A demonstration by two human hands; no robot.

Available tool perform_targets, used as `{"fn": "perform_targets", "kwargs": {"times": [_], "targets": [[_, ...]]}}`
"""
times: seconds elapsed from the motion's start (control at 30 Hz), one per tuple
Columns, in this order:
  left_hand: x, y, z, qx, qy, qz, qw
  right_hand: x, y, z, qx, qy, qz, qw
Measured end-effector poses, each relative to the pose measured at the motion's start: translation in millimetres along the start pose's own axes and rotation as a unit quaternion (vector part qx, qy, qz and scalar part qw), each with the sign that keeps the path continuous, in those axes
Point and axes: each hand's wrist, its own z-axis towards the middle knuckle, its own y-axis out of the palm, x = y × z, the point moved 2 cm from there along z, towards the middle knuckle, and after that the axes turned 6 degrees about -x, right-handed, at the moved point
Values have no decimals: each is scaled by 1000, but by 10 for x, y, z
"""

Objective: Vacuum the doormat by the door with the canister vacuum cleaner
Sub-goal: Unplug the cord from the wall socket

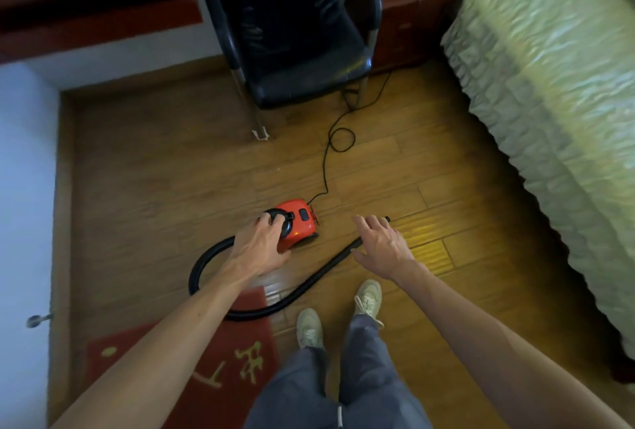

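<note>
Hands come first: the left hand [263, 246] lies on the black round top of the red canister vacuum cleaner [294, 222], with the fingers curved over it. It seems to grip a handle or press a knob there, but the view is a little blurred and I cannot tell which. The right hand [381, 245] is open, with the fingers spread, and it holds nothing; it hovers just above the far end of the black hose [292, 294], near the nozzle tip [387, 218].

The hose leaves the canister on the left, makes a wide loop on the wooden floor [154, 171] and passes over the upper edge of the red doormat [178, 353]. The doormat lies at the lower left, beside the white door [20, 188], close to the person's shoes [309, 327]. The power cord [324, 167] runs from the canister back under the black chair [295, 33], so the machine is probably plugged in. The bed [549, 102] stands at the right.

As I judge it, the task is only at its beginning. The nozzle is not yet picked up and does not touch the doormat. What is left: take the hose end, bring it to the doormat and pass it over the whole surface.
</note>
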Motion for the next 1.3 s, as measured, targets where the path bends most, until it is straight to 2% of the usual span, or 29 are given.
{"fn": "perform_targets", "kwargs": {"times": [0.23,0.53,0.73,1.03,1.3], "targets": [[810,-244,-200,38,12,53,998,583,-345,-425,25,18,-2,1000],[2307,-324,86,37,71,68,994,1949,-791,-873,34,45,7,998],[3215,-483,333,68,97,86,989,2754,-1247,-1069,57,57,-12,997],[3982,-1049,790,117,131,107,979,3477,-1835,-1112,82,79,2,993],[4383,-1559,1610,135,149,115,973,4000,-2458,-550,101,89,16,991]]}}
